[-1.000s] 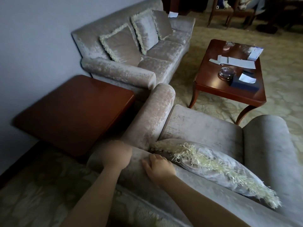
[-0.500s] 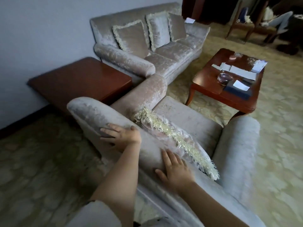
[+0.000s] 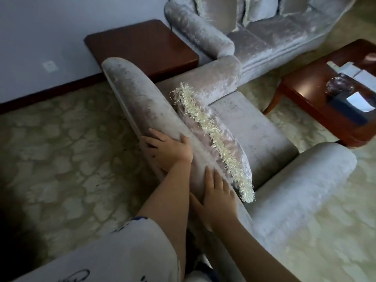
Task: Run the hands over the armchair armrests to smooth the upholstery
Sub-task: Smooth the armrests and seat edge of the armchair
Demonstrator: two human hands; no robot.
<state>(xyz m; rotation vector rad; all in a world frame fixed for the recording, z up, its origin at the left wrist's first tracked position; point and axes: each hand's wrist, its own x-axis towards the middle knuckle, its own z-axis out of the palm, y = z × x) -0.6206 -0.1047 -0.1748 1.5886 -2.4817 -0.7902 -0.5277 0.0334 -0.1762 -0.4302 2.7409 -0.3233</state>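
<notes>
Velvet armchair [image 3: 254,129]: two armrests, one fringed cushion [image 3: 215,139]; left hand [image 3: 168,149], right hand [image 3: 217,202] flat, unclenched, on backrest.

L hand [image 3: 165,149] now lower down chair backrest [image 3: 142,98], fingers splayed.

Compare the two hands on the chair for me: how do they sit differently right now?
The left hand sits farther along the armchair's top edge with fingers wrapped over its back side; the right hand is nearer the person, lying flat with fingers pointing up the roll, next to the fringed cushion. Both rest open-palmed on the velvet, gripping nothing.
</notes>
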